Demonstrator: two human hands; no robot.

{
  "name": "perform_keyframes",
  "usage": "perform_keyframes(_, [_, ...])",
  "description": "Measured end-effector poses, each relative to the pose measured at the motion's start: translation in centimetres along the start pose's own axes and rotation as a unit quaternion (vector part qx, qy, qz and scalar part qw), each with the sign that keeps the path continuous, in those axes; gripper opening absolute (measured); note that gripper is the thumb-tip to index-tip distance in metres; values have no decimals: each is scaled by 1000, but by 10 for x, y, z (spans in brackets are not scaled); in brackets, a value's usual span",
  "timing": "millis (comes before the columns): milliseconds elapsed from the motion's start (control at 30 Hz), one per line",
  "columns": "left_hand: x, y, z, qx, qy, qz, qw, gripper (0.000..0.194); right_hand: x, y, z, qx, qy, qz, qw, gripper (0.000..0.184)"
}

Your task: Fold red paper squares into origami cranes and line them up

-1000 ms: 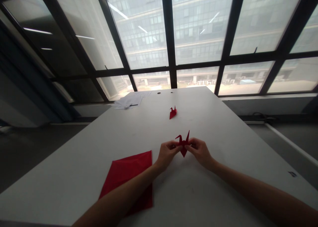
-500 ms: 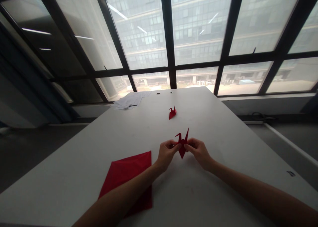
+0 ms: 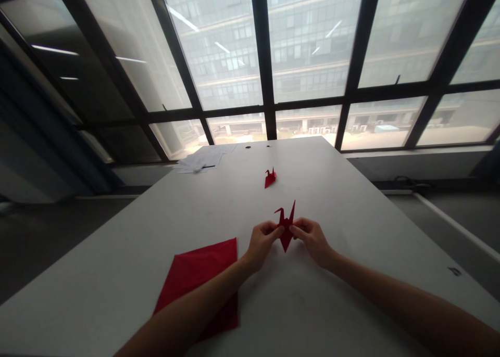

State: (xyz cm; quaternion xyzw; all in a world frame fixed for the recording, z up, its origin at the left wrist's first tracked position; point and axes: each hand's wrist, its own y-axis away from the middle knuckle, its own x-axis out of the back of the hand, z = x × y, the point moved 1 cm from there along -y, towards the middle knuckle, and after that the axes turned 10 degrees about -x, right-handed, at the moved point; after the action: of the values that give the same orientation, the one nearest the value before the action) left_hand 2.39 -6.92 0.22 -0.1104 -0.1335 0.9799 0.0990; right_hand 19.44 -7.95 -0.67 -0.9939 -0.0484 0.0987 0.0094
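Observation:
A small red paper crane [image 3: 286,227] is held just above the white table [image 3: 351,211], its neck and tail pointing up. My left hand [image 3: 263,242] pinches its left side and my right hand [image 3: 310,239] pinches its right side, fingers closed on the paper. A second, finished red crane [image 3: 270,177] stands farther back on the table. A flat stack of red square paper [image 3: 199,284] lies near my left forearm.
Loose white sheets [image 3: 201,160] lie at the far left corner of the table. Two small dark holes [image 3: 258,147] mark the far edge. A small dark mark [image 3: 453,271] sits near the right edge. Large black-framed windows [image 3: 265,60] stand beyond.
The crane's body hangs a little lower between my fingers. My hands have stayed in nearly the same place.

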Motion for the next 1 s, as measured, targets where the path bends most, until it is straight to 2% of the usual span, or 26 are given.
perform_keyframes(133, [0, 0, -1, 14, 4, -21, 1000, 31, 1, -1, 0, 2, -6, 10, 1000, 28])
perform_keyframes(300, [2, -1, -2, 0, -11, 11, 1000, 29, 1, -2, 2, 0, 3, 12, 1000, 28])
perform_keyframes(567, [1, -2, 4, -11, -5, 19, 1000, 29, 0, 1, -8, -5, 31, -6, 999, 27])
perform_keyframes(700, [1, -2, 6, 0, -12, 5, 1000, 30, 4, -3, -17, 29, 58, 32, 997, 29])
perform_keyframes(833, [3, -3, 4, 3, -16, -35, 999, 36, 8, -8, -17, 42, 56, 57, 996, 30])
perform_keyframes(1000, [9, -6, 3, -7, -47, -10, 999, 45, 14, -11, -12, 76, 67, 78, 992, 24])
